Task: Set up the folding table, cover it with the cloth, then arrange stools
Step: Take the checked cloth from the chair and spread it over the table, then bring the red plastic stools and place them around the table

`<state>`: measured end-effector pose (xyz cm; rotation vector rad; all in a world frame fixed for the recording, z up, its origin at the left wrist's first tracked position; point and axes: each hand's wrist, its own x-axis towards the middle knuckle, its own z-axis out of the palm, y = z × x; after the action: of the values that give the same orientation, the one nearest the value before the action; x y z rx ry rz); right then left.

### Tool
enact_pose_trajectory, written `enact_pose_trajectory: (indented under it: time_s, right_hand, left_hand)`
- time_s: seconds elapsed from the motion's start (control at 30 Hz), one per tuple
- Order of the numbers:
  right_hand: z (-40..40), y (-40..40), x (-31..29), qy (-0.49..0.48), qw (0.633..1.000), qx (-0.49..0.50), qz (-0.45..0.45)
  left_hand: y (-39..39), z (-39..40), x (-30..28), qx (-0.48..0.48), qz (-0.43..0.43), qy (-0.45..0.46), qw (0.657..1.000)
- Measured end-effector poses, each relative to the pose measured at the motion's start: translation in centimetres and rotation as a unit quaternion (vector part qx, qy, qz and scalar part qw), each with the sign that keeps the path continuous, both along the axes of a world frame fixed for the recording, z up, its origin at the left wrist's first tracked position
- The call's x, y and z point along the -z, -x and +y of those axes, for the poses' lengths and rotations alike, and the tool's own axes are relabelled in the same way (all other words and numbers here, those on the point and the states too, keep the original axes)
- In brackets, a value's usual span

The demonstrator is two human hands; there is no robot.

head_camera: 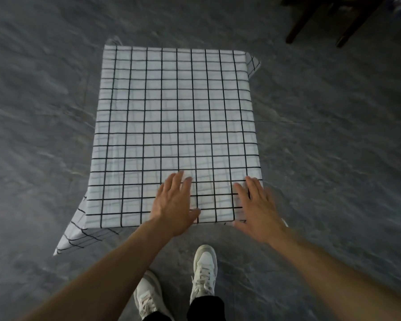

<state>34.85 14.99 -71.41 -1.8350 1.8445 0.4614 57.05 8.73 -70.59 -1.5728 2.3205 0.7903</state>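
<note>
Two steps appear done: checked cloth (171, 126) covers the tabletop; both hands (174, 205) (257, 209) lie spread flat, smoothing its near edge. Stools remain unplaced.

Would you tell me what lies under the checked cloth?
The checked cloth drapes flat over a rectangular top, presumably the folding table, which it hides entirely. Both hands, left and right, rest on it.

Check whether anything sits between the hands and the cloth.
Nothing visible does. The left hand and right hand lie open and flat at the near edge of the checked cloth, whose top is bare.
</note>
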Motion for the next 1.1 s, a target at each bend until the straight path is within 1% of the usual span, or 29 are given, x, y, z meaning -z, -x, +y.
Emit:
enact_pose_trajectory:
  time_s: [0.1,0.2,0.33,0.5,0.7,0.83,0.97,1.03,1.1]
  right_hand:
    - [-2.0,-1.1,-4.5,0.014,0.999,0.015,-0.024]
    - [-3.9,-2.2,-9.4,0.05,0.997,0.033,-0.051]
    - [-5.9,-3.6,-16.5,0.1,0.994,0.008,-0.039]
    - [-6.6,-5.3,-27.7,0.146,0.987,0.024,-0.069]
    - [-6.6,-7.8,-40.8,0.224,0.967,0.036,-0.115]
    - [-5.6,-9.4,-48.0,0.252,0.958,0.045,-0.127]
    - [-4.2,-10.3,-53.3,0.284,0.951,0.043,-0.114]
    - [-4.2,-10.8,-55.5,0.334,0.935,0.059,-0.1]
    - [-4.2,-11.7,-57.5,0.379,0.915,0.077,-0.112]
  left_hand:
    - [-0.7,-1.5,-4.4,-0.065,0.03,0.008,0.997]
    - [-2.2,-2.8,-9.7,-0.083,0.02,0.028,0.996]
    - [-4.6,-4.5,-17.2,-0.115,0.034,0.058,0.991]
    - [-6.8,-5.0,-27.7,-0.139,0.056,0.101,0.984]
    - [-8.1,-4.0,-39.8,-0.13,0.086,0.164,0.974]
    - [-10.5,-3.0,-45.9,-0.12,0.103,0.185,0.97]
    - [-14.3,-2.1,-51.0,-0.125,0.098,0.207,0.965]
    - [-16.0,-1.7,-52.8,-0.125,0.097,0.233,0.959]
    - [-17.4,-1.5,-54.0,-0.129,0.11,0.257,0.952]
